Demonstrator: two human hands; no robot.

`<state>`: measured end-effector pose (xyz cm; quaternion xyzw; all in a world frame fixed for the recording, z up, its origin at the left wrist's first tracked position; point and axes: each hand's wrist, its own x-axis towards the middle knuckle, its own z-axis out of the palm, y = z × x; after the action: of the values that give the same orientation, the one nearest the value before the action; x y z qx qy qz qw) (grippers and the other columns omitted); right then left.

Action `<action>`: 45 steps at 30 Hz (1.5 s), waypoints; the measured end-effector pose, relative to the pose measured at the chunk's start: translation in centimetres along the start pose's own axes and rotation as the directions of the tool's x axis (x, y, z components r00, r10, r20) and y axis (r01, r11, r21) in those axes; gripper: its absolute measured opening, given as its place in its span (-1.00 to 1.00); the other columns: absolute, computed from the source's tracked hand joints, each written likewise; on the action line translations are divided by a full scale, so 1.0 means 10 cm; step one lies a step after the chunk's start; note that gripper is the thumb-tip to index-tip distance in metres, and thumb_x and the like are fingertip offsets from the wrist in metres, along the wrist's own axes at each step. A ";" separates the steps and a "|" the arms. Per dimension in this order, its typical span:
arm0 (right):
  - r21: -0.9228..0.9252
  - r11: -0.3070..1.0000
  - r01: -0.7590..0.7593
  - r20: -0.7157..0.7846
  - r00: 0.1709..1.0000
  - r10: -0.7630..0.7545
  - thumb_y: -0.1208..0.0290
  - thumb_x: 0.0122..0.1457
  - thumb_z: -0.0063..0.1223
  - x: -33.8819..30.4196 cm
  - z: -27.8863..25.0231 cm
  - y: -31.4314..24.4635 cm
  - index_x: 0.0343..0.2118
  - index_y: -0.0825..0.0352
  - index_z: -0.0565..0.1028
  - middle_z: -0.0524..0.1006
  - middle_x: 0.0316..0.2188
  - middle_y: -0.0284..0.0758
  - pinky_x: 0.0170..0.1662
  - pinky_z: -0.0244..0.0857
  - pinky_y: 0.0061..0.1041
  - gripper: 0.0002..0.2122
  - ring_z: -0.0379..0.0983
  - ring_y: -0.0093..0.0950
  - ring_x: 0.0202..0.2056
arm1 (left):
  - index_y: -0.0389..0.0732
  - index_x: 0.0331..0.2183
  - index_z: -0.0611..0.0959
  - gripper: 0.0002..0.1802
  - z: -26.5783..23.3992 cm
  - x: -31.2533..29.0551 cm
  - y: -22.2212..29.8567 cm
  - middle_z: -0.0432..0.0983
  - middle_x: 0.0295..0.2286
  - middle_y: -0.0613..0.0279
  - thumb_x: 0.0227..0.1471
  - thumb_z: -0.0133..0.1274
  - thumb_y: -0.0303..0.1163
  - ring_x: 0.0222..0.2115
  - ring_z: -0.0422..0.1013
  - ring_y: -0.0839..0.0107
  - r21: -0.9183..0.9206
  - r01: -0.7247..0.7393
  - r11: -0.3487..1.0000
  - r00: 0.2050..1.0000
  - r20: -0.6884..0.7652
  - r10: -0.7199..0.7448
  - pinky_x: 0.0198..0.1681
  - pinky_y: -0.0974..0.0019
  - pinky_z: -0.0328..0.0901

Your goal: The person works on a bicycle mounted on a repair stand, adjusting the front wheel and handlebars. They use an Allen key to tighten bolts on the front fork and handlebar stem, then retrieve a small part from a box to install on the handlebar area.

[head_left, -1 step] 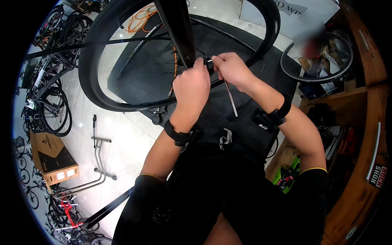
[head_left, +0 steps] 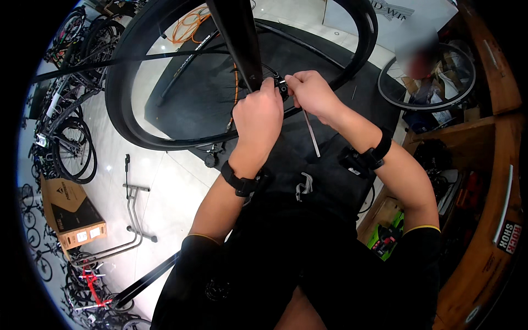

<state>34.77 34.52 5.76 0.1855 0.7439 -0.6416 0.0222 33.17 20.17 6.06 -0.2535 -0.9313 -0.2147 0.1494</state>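
A thick black bicycle tube (head_left: 239,41) slants down in front of a large wheel with a black tire (head_left: 118,102). At its lower end is a small black bike part (head_left: 282,88) with a silver spot and a thin cable. My left hand (head_left: 257,115) is closed against this part, its fingertips at the tube's end. On the other side, my right hand (head_left: 313,93) pinches close to the same part. A thin silver rod, like a long hex key (head_left: 312,133), sticks down from beneath my right fingers; its upper end is hidden.
A dark mat (head_left: 181,110) lies under the wheel, with an orange cable (head_left: 190,27) beyond. Left are a metal bike stand (head_left: 135,214), a cardboard box (head_left: 74,206) and several bikes. At right stand a wooden cabinet (head_left: 467,135) and a spare wheel (head_left: 385,91).
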 end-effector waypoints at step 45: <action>-0.534 0.692 0.486 -0.044 0.801 -0.596 0.28 0.31 -0.02 0.05 0.00 0.32 -0.46 0.44 0.46 0.51 -0.52 0.05 -0.34 0.34 -0.05 -0.70 0.48 0.07 -0.40 | -0.20 -0.21 0.68 -0.78 -0.03 0.06 -0.13 0.60 -0.51 -0.05 0.09 0.14 -0.33 -0.48 0.54 -0.03 -0.018 -0.107 0.994 0.994 0.036 0.108 -0.37 0.04 0.42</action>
<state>35.30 35.02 2.63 0.0123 0.9021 -0.3813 -0.2019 32.05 19.18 6.14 -0.3083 -0.9172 -0.2090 0.1416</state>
